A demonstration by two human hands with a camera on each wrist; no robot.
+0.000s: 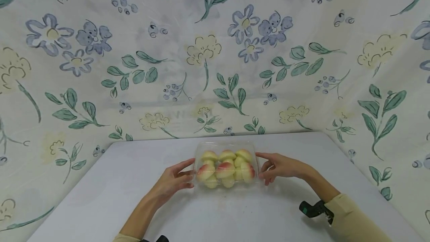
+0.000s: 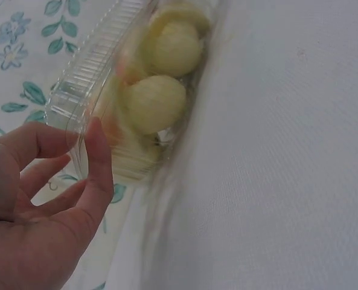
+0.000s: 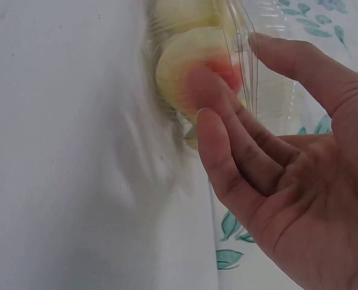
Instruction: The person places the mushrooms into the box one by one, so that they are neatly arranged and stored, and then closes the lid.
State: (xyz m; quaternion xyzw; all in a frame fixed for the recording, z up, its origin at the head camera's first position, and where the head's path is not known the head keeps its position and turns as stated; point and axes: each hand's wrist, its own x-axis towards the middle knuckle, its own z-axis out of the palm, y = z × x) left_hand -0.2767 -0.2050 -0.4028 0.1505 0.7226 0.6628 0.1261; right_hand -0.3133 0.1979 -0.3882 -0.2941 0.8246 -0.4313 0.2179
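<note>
A clear plastic clamshell box point(image 1: 226, 145) lies between the two hands on the white table, seen in all three views. Inside sit several pale yellow mushroom-shaped pieces point(image 1: 224, 170) with red-tinged caps. My left hand point(image 1: 171, 182) is at the box's left side, and in the left wrist view its fingertips point(image 2: 96, 136) pinch the rim. At the opposite side, my right hand point(image 1: 282, 165) has one finger at the rim and its other fingers bent against the side wall. The right hand point(image 3: 299, 181) partly hides the box in the right wrist view.
The white tabletop point(image 1: 134, 167) extends around the box. A floral-patterned cloth point(image 1: 188, 74) hangs behind the table and along its sides. Beige sleeves and a black wrist device point(image 1: 314, 209) show at the lower edge.
</note>
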